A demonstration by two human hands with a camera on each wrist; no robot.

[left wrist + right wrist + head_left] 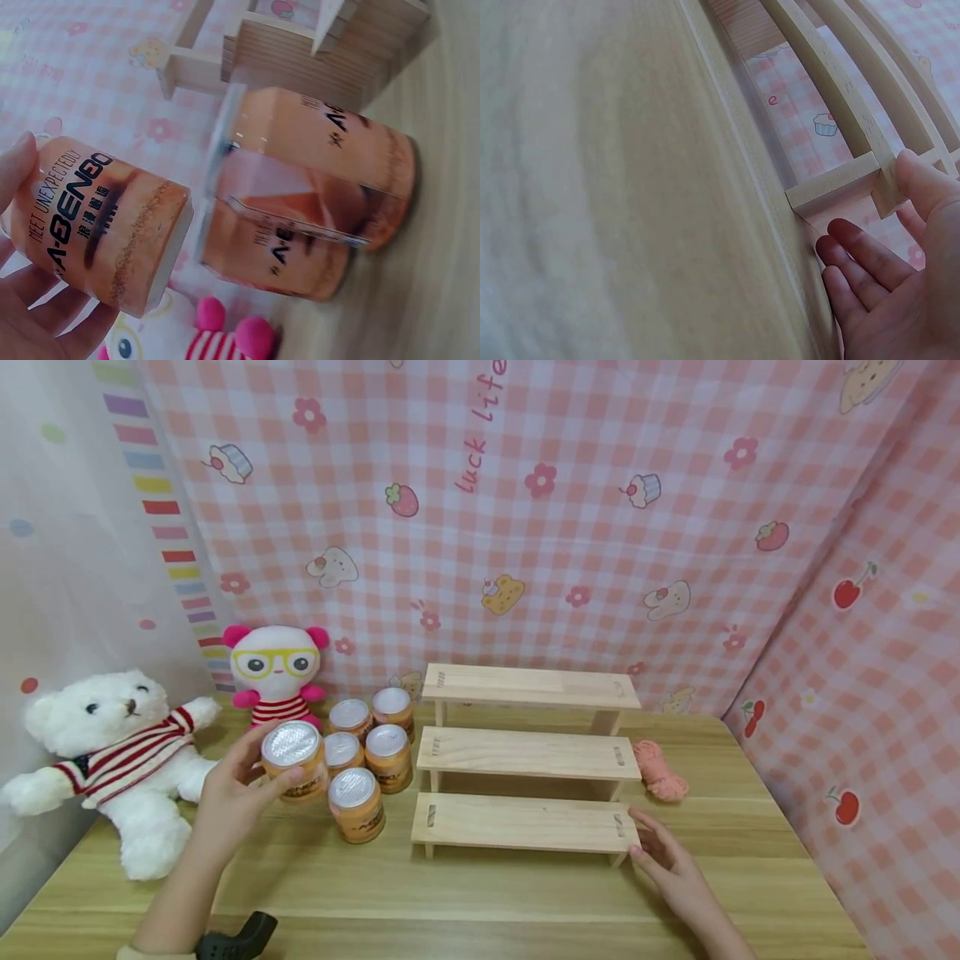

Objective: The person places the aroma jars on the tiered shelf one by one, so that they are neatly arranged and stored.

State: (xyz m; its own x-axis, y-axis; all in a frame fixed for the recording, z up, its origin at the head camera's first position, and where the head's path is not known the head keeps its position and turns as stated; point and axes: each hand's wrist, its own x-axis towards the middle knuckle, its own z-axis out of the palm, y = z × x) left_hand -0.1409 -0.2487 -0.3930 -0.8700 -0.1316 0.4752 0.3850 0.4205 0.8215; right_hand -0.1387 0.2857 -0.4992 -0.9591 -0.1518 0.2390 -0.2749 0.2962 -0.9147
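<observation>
left hand (243,789) curled round an orange a-benbo can (296,747), left of centre! right hand (672,866), fingers loosely spread, touches the wooden rack's (525,822) lower right end; a gap separates grouped cans (388,762) from rack, table (480,906) stretching below.

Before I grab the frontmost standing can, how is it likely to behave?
The can might slip slightly, since its side looks smooth. Its rounded body suggests it could roll if knocked over. Standing upright and fairly squat, it seems unlikely to tip from a gentle nudge.
</observation>
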